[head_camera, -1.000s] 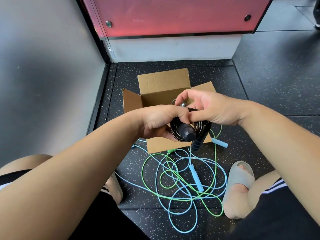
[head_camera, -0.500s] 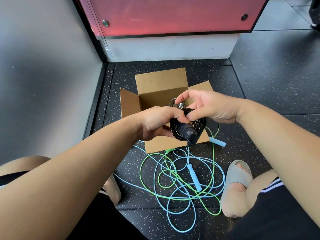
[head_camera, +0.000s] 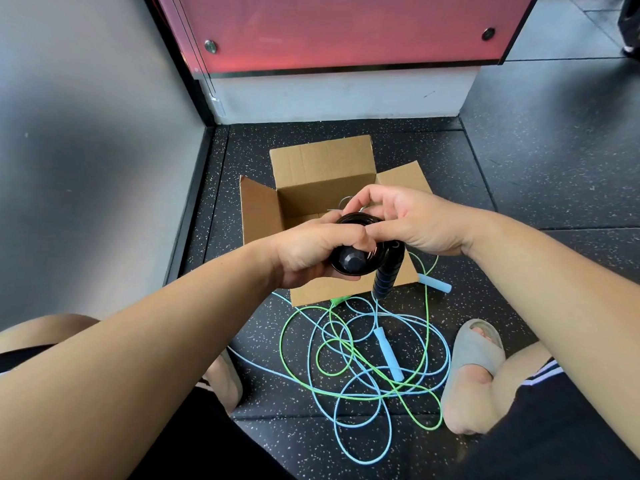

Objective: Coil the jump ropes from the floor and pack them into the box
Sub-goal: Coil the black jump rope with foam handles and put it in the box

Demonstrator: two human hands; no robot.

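My left hand point(head_camera: 311, 252) grips a tightly coiled black jump rope point(head_camera: 360, 261) by one black handle, just above the open cardboard box point(head_camera: 322, 168). My right hand point(head_camera: 412, 220) pinches the top of the same coil, and the rope's second handle point(head_camera: 388, 277), black with blue rings, hangs down below it. A grey wire shape shows inside the box behind my fingers. On the floor in front of the box, a light blue jump rope point(head_camera: 388, 355) and a green jump rope point(head_camera: 301, 313) lie loose and tangled together.
The box sits in a corner between a grey wall point(head_camera: 86, 168) on the left and a red-and-white panel point(head_camera: 339, 32) behind. My knees and grey slides point(head_camera: 474, 355) flank the ropes on the speckled black floor. Open floor extends to the right.
The coiled black rope has shifted slightly towards the box opening. Its ringed handle now hangs free below my right hand, and my right fingers have moved over the coil's top.
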